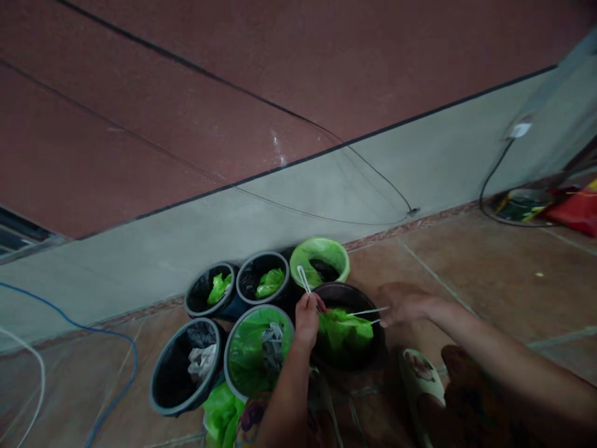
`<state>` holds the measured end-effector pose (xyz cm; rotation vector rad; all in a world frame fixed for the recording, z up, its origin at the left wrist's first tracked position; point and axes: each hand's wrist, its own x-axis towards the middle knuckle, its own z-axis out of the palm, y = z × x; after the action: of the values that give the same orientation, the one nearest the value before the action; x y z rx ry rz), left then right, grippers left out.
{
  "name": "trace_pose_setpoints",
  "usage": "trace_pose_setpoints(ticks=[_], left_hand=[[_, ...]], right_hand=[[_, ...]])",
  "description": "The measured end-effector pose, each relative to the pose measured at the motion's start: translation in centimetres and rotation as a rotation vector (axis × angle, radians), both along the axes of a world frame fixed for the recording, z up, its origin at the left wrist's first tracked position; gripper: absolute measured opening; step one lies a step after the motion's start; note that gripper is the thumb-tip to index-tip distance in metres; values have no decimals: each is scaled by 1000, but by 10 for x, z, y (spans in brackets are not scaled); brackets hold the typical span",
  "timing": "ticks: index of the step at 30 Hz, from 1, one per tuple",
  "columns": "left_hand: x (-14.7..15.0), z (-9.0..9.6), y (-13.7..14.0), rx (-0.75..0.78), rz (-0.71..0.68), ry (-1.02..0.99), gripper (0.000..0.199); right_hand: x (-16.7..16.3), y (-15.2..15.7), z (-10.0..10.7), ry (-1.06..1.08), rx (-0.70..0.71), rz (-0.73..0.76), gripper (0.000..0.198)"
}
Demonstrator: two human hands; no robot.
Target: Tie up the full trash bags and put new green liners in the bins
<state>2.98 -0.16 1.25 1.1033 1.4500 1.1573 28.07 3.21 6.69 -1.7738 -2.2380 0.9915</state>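
The left hand (306, 320) is pinching a thin white strip (303, 279) over the dark bucket (368, 354) (it has a green bag (345, 330) inside), standing on the floor (466, 274) near the wall's bottom edge. The right hand (403, 303) is closing its fingers on another white strip (368, 311).

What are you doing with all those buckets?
A person crouches over a cluster of small bins by the wall. The left hand holds a thin white strip above the dark bin, which has a green bag inside. The right hand pulls another white strip at its rim.
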Motion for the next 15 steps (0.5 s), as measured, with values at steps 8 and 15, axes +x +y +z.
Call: trace_pose_setpoints(ticks=[8,15], left_hand=[[7,2,3,-105,-63,48,43],[12,1,1,-95,-335,207,28]], right_hand=[[-26,-18,5,49,-171,244,22],[-61,-10,14,308,-26,362,41]])
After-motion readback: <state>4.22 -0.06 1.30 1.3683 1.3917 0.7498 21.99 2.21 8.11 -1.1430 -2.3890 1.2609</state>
